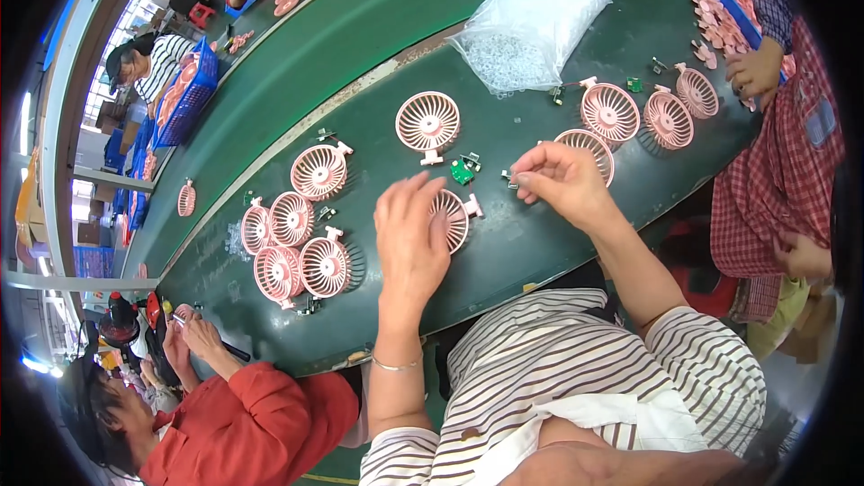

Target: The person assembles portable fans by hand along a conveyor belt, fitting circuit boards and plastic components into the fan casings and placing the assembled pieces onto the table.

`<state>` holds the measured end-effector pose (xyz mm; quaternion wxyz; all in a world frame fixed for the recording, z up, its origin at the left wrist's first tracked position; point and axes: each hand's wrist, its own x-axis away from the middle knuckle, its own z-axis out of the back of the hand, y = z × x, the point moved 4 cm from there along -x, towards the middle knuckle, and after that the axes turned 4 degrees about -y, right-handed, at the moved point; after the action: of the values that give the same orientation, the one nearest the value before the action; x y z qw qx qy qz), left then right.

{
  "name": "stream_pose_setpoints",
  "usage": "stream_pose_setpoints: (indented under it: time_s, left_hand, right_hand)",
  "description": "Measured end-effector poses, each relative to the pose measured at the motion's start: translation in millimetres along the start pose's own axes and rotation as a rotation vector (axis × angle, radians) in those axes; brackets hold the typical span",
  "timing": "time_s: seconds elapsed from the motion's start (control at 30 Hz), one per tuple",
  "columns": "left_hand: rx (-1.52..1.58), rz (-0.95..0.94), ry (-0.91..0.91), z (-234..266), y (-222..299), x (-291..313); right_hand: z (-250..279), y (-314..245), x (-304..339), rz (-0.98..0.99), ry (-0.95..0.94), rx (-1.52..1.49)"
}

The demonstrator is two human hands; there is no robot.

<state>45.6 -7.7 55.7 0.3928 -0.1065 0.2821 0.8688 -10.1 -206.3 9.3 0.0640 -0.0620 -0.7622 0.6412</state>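
While both hands work over the dark green bench [531, 247], the pink fan housing [459, 219] sits half under the left hand [409, 229], its stub pointing right. Left fingers are bent and lie side by side, thumb set apart; can't tell if their undersides press on the rim. My read: the hand is there to steady the round part, which would rock easily.

Right hand [565, 182] hangs just right of it, thumb and index brought nearly tip to tip. A small metal-and-green component [508, 179] shows at those tips (can't tell if it's pinched or just lying behind them). Pinch grip makes sense for something that small.

Green circuit board [462, 171] lies between the hands, a bit farther out, likely for short reach. Another housing [427, 122] stands beyond it, open grille up. More housings cluster left [324, 267] and right [610, 114], several with little boards beside them, probably grouped to leave the middle workable. Clear bag [540, 22] of small transparent bits rests at the far edge, presumably out of the way.
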Motion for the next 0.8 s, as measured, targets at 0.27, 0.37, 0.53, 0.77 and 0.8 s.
stream_pose_setpoints:
  time_s: [0.27, 0.37, 0.53, 0.77, 0.8]
  left_hand:
    - [0.144, 0.100, -0.299, -21.8, -1.5, -7.0]
    - [0.329, 0.319, -0.074, -34.1, -5.8, 20.7]
    - [0.652, 0.454, 0.306, -46.4, 2.8, 54.3]
    - [1.126, 0.566, 0.400, -51.9, 9.4, 55.5]
    - [1.202, 0.572, 0.379, -52.9, 10.1, 54.4]
  right_hand:
    - [-22.5, 17.8, 13.3, -0.111, -0.036, -0.052]
    - [-25.4, 34.2, 8.5, -0.093, -0.007, -0.122]
    - [-40.5, 32.7, 8.0, 0.143, 0.179, -0.030]
    - [-48.2, 25.6, 16.8, 0.260, 0.175, 0.008]
    - [-48.7, 23.1, 18.6, 0.303, 0.168, 0.067]
